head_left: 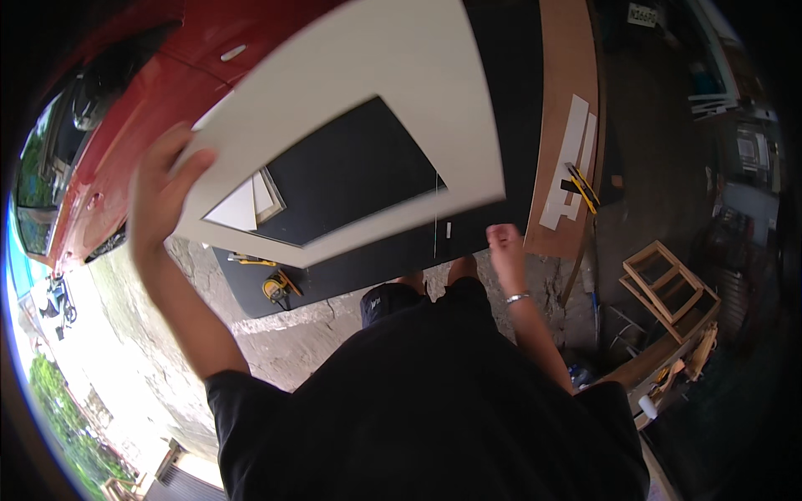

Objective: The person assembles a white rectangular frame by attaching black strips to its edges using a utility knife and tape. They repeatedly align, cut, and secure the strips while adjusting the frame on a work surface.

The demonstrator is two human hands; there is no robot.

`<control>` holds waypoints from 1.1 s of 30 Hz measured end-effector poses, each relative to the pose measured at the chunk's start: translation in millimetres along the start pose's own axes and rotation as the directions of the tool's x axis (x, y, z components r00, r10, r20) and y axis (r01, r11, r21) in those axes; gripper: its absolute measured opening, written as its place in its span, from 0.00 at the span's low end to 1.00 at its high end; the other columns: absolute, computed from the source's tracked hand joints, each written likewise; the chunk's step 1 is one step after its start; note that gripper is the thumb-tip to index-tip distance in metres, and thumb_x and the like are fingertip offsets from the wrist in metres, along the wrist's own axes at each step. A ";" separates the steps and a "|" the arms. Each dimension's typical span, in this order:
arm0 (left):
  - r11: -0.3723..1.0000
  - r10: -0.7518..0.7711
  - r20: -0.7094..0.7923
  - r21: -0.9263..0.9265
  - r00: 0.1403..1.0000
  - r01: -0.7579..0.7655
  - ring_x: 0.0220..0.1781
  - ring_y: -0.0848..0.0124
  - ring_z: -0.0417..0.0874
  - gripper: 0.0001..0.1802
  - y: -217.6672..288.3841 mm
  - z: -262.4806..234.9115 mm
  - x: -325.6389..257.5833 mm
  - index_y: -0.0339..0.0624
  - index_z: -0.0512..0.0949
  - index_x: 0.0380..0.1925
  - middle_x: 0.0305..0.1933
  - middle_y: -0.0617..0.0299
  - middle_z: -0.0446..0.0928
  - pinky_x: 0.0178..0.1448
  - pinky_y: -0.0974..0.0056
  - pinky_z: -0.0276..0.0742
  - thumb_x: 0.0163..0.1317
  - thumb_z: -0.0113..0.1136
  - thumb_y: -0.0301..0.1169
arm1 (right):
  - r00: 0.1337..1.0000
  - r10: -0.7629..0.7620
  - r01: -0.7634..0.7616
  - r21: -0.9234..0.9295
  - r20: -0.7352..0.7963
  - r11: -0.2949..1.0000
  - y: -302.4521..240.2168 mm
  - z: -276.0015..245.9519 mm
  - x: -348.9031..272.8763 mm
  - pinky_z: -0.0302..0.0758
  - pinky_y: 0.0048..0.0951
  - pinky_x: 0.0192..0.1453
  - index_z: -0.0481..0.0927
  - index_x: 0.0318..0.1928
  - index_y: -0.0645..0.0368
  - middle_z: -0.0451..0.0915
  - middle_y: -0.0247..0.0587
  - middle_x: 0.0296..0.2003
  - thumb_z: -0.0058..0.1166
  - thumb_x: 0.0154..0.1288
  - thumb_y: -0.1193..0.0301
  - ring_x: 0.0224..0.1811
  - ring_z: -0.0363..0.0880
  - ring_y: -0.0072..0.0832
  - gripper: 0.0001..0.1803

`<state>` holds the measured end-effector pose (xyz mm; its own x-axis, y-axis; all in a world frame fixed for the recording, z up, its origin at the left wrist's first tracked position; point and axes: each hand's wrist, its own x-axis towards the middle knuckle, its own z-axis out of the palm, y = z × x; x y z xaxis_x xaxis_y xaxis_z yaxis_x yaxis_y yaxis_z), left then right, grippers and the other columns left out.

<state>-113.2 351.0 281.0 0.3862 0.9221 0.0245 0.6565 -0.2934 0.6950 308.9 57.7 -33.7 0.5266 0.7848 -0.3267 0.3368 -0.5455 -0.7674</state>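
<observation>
A large off-white mat board (359,75) with a four-sided window cut through it is tilted up over a black tabletop (359,167). My left hand (171,188) grips its left edge, the thumb lying on the near face. Beyond the board's near right corner and apart from it is my right hand (505,244), its fingers curled in; whatever they may hold is hidden. A small white strip (449,230) lies on the black surface to its left. Through the window, white card pieces (251,203) show on the table.
A yellow tape measure (278,289) and a yellow cutter (251,260) lie at the table's near left edge. On a brown board (568,50) at right are white offcuts (570,159) and a yellow-black utility knife (583,188). Wooden frames (668,284) stand right; a red car (200,67) left.
</observation>
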 end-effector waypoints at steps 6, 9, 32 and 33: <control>0.969 -0.040 -0.234 0.228 0.972 0.095 0.41 0.74 0.77 0.08 48.4 -54.1 -41.8 0.33 0.80 0.38 0.36 0.63 0.77 0.52 0.69 0.71 0.68 0.64 0.28 | 0.985 -0.156 0.124 -0.335 -0.068 0.934 -18.8 87.2 -70.4 0.78 0.39 0.35 0.70 0.47 0.65 0.76 0.49 0.38 0.71 0.62 0.55 0.37 0.81 0.43 0.30; 0.951 -0.010 -0.268 0.295 0.963 0.092 0.38 0.74 0.73 0.09 42.7 -48.2 -53.7 0.34 0.78 0.35 0.32 0.64 0.73 0.48 0.69 0.69 0.69 0.64 0.29 | 0.985 -0.142 0.091 -0.399 -0.100 0.912 -31.1 89.8 -77.7 0.80 0.43 0.39 0.69 0.49 0.65 0.74 0.52 0.44 0.70 0.62 0.57 0.41 0.80 0.50 0.30; 0.990 -0.043 -0.126 0.125 0.991 0.059 0.36 0.73 0.76 0.13 57.0 0.5 -33.0 0.32 0.80 0.35 0.30 0.61 0.74 0.45 0.68 0.70 0.66 0.68 0.33 | 0.931 0.167 -0.300 0.419 0.325 0.857 17.0 17.8 -66.1 0.77 0.21 0.34 0.77 0.43 0.62 0.80 0.31 0.31 0.60 0.72 0.75 0.29 0.80 0.17 0.06; 0.990 -0.054 -0.128 0.121 0.990 0.069 0.36 0.73 0.76 0.13 58.8 -1.1 -33.5 0.32 0.80 0.35 0.30 0.61 0.74 0.45 0.68 0.69 0.66 0.68 0.33 | 0.919 0.166 -0.317 0.418 0.358 0.851 9.2 25.1 -61.9 0.77 0.22 0.34 0.76 0.43 0.63 0.80 0.33 0.31 0.60 0.71 0.76 0.29 0.80 0.18 0.06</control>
<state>-88.3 303.1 321.8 0.2646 0.9611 0.0786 0.7554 -0.2573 0.6026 259.8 11.5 -34.4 0.2603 0.7361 -0.6249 -0.2065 -0.5898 -0.7807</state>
